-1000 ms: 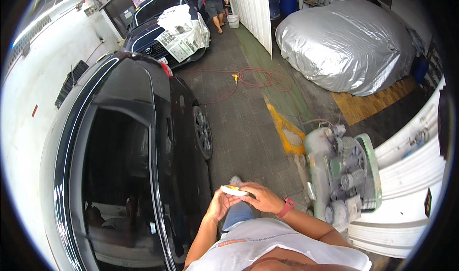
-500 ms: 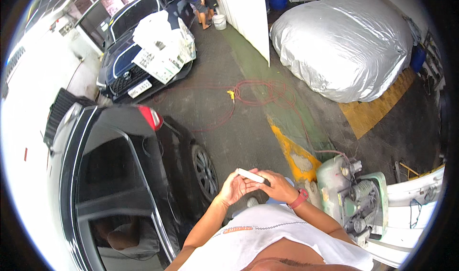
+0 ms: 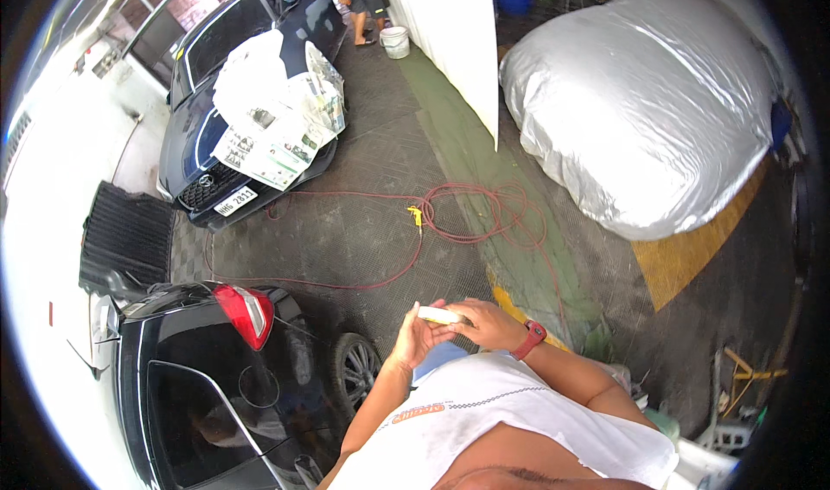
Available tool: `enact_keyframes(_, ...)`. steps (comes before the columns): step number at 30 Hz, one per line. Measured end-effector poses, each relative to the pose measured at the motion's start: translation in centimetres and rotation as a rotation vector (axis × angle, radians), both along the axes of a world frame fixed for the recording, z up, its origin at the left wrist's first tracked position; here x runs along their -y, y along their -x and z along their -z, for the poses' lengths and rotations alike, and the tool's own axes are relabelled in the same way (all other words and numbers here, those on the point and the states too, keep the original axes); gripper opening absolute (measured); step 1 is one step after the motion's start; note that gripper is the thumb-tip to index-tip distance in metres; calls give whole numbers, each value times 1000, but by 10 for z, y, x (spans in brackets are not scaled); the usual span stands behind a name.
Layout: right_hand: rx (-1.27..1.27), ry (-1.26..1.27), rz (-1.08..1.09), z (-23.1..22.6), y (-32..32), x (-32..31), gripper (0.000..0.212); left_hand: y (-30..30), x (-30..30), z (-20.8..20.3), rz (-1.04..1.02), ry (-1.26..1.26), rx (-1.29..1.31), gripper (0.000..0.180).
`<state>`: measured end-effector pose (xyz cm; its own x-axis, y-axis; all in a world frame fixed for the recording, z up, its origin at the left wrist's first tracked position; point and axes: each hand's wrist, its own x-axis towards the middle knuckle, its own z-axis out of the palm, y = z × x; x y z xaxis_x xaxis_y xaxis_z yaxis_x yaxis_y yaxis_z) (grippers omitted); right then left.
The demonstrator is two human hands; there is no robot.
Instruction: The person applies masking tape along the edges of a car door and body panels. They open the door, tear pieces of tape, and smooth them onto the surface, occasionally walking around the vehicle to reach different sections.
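Observation:
In front of my waist, a slim white object (image 3: 439, 315) with a dark end lies across my hands; its kind cannot be made out. My right hand (image 3: 494, 324), with a red watch (image 3: 532, 340) on the wrist, is closed around the dark end. Beneath the object's other end, my left hand (image 3: 415, 341) is palm up and open, its thumb near the tip. Some of its fingers are hidden behind the object and my right hand.
To my left stands a black car (image 3: 199, 360). Ahead, a dark blue car (image 3: 207, 140) has newspaper sheets (image 3: 272, 136) over its hood. A red hose (image 3: 484, 222) lies coiled on the floor. A silver-covered vehicle (image 3: 640, 110) fills the right. Other people (image 3: 367, 6) stand beside a white bucket (image 3: 395, 42).
My view has shifted, so the cars and hose sit lower and the compressor at the right is mostly out of sight. The white object's visible part looks shorter; my right hand still grips it.

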<state>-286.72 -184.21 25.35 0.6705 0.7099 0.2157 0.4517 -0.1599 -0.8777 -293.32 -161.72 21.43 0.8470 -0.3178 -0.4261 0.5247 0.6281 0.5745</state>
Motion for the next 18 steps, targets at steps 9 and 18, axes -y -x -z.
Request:
enact_keyframes(9,34,-4,-33,-23,-237,-64,48,-228,-48,4,-111,93,16,89)
enact_keyframes(18,-109,248,94,0,-489,-133,46,-526,-137,40,133,-245,22,80)
